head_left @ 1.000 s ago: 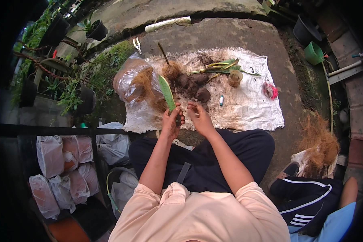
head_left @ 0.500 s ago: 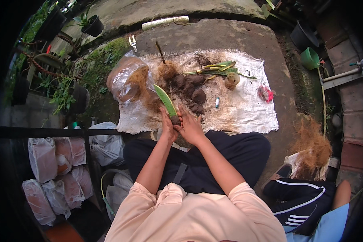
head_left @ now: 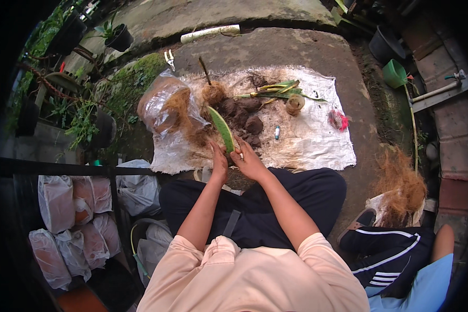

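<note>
A snake plant leaf (head_left: 222,129), green with yellow edges, stands tilted between my hands over the near edge of a white woven sheet (head_left: 312,148). My right hand (head_left: 250,164) is closed around its lower end. From the other side my left hand (head_left: 219,162) cups the base, which the fingers mostly hide. Just beyond lie dark soil clumps (head_left: 254,125) and loose brown coconut fibre (head_left: 181,109) spilling from a clear plastic bag (head_left: 158,99). A fibre-wrapped ball (head_left: 213,93) with a dark stick stands behind, near several cut leaves (head_left: 278,92) and a roll of twine (head_left: 295,104).
A small tube (head_left: 277,132) and a red bundle (head_left: 338,120) lie on the sheet. White-handled pruning shears (head_left: 169,60) rest beyond it. Wrapped packages (head_left: 57,205) are at left. A fibre heap (head_left: 400,182) and a seated person's leg (head_left: 390,255) are at right.
The leaf has shifted slightly right and down and leans more over my right hand. The soil lump at its base, visible before, is now mostly covered by my fingers.
</note>
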The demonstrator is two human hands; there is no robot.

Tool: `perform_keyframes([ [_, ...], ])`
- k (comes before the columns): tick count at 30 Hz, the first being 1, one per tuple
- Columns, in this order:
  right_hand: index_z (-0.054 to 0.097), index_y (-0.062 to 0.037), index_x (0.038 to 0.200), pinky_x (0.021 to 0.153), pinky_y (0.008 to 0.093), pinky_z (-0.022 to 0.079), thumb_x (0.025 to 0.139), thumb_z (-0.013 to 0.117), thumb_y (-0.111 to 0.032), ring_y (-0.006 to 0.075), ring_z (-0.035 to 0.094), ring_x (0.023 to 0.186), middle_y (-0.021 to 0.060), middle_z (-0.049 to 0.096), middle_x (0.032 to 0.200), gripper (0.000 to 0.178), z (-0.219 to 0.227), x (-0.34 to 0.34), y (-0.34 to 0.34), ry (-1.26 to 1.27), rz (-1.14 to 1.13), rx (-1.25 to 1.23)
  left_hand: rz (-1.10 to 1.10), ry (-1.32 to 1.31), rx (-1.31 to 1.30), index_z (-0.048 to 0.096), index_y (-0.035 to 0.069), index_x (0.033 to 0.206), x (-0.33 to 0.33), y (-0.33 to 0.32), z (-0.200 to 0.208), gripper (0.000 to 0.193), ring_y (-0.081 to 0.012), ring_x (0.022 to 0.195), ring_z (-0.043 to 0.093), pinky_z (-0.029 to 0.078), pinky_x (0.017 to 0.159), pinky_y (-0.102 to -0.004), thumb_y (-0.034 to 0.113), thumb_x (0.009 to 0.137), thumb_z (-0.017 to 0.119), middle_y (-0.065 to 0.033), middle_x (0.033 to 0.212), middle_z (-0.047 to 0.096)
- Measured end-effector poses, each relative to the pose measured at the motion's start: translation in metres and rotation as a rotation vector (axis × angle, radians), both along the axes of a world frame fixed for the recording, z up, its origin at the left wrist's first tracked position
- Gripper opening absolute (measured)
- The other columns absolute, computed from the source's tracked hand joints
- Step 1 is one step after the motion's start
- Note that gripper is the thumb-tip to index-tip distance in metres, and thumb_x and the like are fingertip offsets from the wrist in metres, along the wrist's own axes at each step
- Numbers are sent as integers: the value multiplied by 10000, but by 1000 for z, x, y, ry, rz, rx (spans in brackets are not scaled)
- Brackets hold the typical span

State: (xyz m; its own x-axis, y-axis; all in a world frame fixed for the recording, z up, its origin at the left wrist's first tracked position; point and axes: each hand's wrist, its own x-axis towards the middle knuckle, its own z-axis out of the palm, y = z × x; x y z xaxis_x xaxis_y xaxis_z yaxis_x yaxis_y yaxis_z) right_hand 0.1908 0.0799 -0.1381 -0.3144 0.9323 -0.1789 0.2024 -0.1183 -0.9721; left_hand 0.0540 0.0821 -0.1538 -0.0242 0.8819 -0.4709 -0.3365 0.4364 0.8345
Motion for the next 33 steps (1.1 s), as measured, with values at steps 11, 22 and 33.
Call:
perform_keyframes([
  [11,375,-55,1464,885,430,456,983,528,-417,382,571,1025,217,570,1123,620,-55,2,-10,-201,138,220,-234,640,246,661,21,756,-14,-15,-20,799,-125,579,543,416,545,-291,697,972,295,-23,620,585],
  [22,580,-64,1302,850,364,503,998,545,-387,232,655,1001,152,656,1179,446,-47,26,22,-51,-221,15,122,161,117,631,65,837,-10,11,22,681,-124,574,579,427,519,-269,675,975,360,-20,686,620],
  [33,672,-169,1141,808,431,527,894,645,-315,290,685,936,105,721,961,288,-69,58,23,-794,-183,-215,-15,-176,113,471,105,832,-14,33,26,723,-190,594,529,418,549,-326,786,922,246,-29,653,486],
])
